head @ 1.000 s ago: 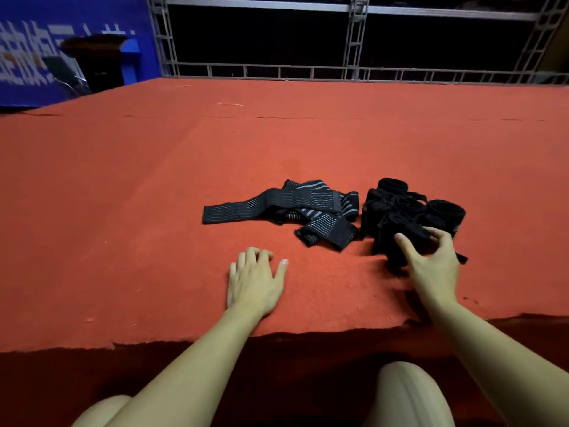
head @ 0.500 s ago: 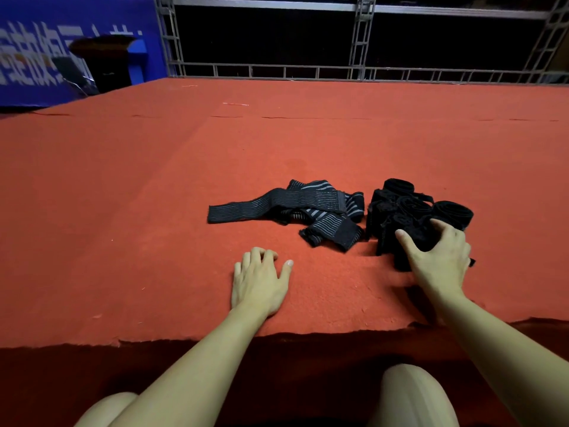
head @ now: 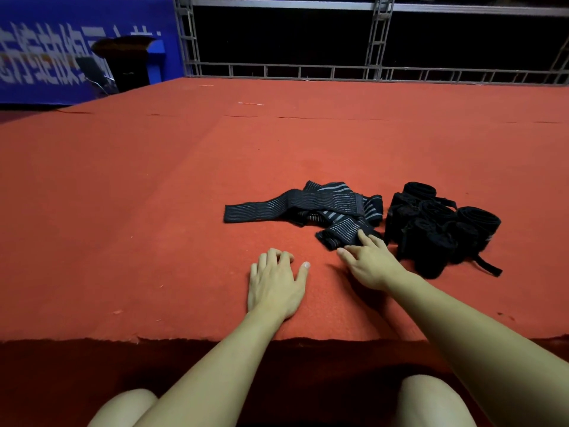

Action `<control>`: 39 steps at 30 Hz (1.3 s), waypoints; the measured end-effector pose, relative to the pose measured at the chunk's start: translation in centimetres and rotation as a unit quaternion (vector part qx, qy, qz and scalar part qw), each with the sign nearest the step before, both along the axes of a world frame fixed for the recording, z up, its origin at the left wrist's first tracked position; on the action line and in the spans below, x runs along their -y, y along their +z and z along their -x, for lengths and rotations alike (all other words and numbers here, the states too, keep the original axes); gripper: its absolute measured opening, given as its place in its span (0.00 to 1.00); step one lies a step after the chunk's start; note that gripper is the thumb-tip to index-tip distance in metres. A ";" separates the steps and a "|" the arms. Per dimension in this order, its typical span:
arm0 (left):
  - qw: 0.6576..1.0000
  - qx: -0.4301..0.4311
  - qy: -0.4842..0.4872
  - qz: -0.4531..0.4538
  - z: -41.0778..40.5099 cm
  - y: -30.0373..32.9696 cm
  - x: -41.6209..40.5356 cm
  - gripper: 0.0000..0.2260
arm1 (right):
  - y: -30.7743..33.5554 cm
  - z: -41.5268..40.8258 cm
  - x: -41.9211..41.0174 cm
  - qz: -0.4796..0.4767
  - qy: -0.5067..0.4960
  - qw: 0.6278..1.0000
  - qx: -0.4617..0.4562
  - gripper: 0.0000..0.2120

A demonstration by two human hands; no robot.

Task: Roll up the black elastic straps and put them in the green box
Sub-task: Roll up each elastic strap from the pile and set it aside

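A loose tangle of black elastic straps with grey stripes (head: 311,204) lies unrolled on the red carpeted platform (head: 154,195). Just to its right sits a pile of several rolled black straps (head: 437,226). My right hand (head: 369,260) reaches in from the right, its index finger and thumb touching the near end of a loose strap (head: 341,234). My left hand (head: 277,285) rests flat on the carpet, fingers straight, apart from the straps. No green box is in view.
The platform's front edge (head: 215,340) runs just below my hands, with my knees under it. A metal truss railing (head: 369,69) lines the far edge. A blue banner (head: 46,50) and a dark stand (head: 126,63) are at the far left.
My right hand has left the pile of rolled straps and moved left to the near end of the loose striped strap. My left hand has stayed flat on the carpet.
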State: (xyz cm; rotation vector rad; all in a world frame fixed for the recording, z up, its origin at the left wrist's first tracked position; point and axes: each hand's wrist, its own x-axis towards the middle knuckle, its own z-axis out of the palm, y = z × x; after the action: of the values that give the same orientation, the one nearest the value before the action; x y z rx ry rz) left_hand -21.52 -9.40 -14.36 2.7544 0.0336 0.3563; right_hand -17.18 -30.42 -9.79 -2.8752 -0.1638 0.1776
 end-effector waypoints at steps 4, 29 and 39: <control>1.000 0.000 -0.005 0.022 -0.2 0.1 -0.2 0.24 | 0.9 0.2 -0.5 -0.082 -0.005 0.988 0.132 0.25; 0.796 -0.063 -0.012 0.602 1.9 5.8 -6.1 0.12 | 6.4 2.2 -5.5 -0.431 0.024 0.895 0.113 0.18; 0.631 -0.067 -0.017 0.773 1.9 6.7 -6.6 0.32 | 5.6 2.1 -5.6 -0.645 -0.084 0.758 -0.054 0.13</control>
State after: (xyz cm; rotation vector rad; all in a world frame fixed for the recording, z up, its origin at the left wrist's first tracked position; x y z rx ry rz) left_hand -23.38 -2.78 -7.67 1.0119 0.2101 0.0031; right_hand -19.33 -24.87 -4.18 -1.4645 0.0181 0.1151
